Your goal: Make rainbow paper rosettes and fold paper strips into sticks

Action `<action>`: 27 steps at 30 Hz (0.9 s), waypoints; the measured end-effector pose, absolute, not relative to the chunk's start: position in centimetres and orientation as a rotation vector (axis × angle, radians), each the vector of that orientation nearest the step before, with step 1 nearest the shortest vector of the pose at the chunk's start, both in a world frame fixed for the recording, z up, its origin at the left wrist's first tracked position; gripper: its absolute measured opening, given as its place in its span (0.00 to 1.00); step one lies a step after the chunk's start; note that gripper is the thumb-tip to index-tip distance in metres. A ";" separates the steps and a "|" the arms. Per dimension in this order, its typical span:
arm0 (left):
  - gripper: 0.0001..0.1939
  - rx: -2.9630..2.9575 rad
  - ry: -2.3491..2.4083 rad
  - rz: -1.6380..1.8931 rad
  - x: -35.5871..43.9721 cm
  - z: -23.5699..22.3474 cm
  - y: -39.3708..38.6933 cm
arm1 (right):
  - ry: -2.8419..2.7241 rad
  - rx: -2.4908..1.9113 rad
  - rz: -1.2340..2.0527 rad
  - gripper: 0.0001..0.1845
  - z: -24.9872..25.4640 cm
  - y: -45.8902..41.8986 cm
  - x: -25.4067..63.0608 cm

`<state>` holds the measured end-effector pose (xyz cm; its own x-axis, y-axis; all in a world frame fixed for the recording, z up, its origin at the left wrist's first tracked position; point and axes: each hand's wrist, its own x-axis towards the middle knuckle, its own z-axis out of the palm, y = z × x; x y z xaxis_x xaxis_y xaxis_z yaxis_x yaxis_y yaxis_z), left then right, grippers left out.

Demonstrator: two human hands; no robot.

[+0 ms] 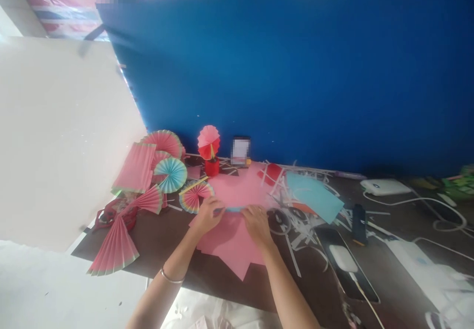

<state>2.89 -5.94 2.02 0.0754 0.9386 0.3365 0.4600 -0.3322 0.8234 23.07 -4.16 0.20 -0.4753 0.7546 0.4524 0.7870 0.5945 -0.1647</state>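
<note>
A narrow light-blue paper strip (234, 209) stretches between my two hands, low over pink paper sheets (231, 242). My left hand (209, 214) pinches the strip's left end, fingers bent. At its right end the fingers of my right hand (256, 221) are closed on it. Just left of my left hand lies a pleated paper rosette (196, 196) in pink with a multicoloured rim. Scissors (279, 220), partly covered by paper scraps, rest beside my right hand.
Pleated pink fans (114, 247) and a blue rosette (171, 175) lie left. Behind stands a red pot (212, 167) with a paper flower. To the right are blue paper (314, 196), white scraps (305, 233), a phone (346, 265) and cables. A blue panel (289, 72) closes the back.
</note>
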 end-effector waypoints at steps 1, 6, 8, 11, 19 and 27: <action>0.13 2.014 1.366 1.087 2.8 2.1 -6.0 | -2.366 -1.251 -0.076 0.15 0.1 -4.0 23.1; 0.18 2.464 1.317 0.570 3.0 2.3 -6.2 | -2.430 -1.243 0.014 0.13 -0.5 -4.0 22.7; 0.17 2.532 1.365 0.453 3.2 2.3 -6.2 | -2.460 -1.159 0.050 0.13 -0.7 -4.1 22.4; 0.17 2.590 1.448 0.304 3.6 2.4 -6.2 | -2.477 -1.101 0.072 0.12 -0.9 -4.0 22.1; 0.18 2.649 1.490 0.193 3.4 2.9 -6.5 | -2.415 -1.137 0.194 0.12 -0.6 -3.8 21.9; 0.20 2.664 1.563 0.303 2.7 1.5 -6.7 | -2.457 -1.215 0.223 0.10 -0.2 -3.4 21.2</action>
<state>2.70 -6.72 1.51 0.4740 0.8680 0.1483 0.8605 -0.4923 0.1308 21.24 -3.37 -0.15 -0.5488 0.7905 0.2718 0.7287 0.6118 -0.3079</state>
